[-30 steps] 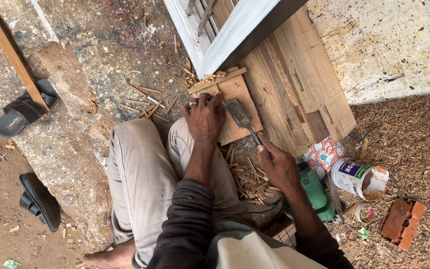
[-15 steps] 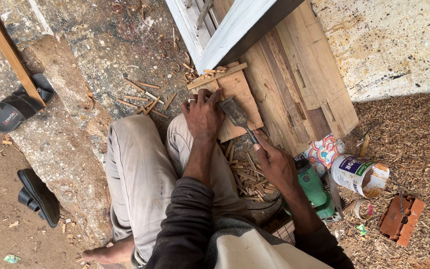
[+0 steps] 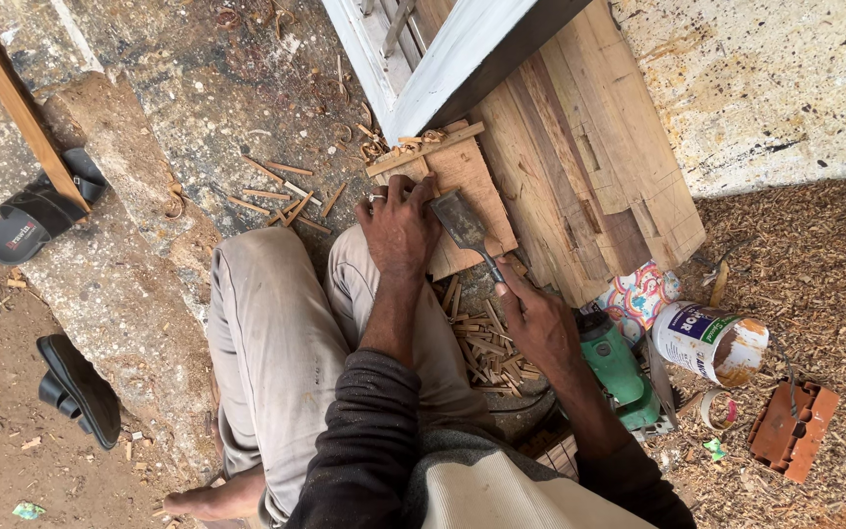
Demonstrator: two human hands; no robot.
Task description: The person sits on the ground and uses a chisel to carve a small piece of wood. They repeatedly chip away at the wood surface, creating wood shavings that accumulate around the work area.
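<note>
A small wooden board [image 3: 472,191] lies on the ground in front of my knees, with a thin wooden strip [image 3: 423,150] across its far end. My left hand [image 3: 399,225] presses flat on the board's near left part. My right hand [image 3: 539,318] grips the handle of a broad metal chisel [image 3: 462,227]. The chisel's blade rests on the board just right of my left hand. Wood chips [image 3: 482,338] are piled below the board, between my arms.
Thick planks [image 3: 589,167] lean at the right under a white frame [image 3: 423,73]. A green power tool [image 3: 614,367], a white paint can [image 3: 707,341] and a red brick [image 3: 790,431] lie at the right on sawdust. Black sandals [image 3: 41,211] sit at the left.
My right hand has brought the chisel's blade a little further onto the board. My left hand has stayed pressed on the board.
</note>
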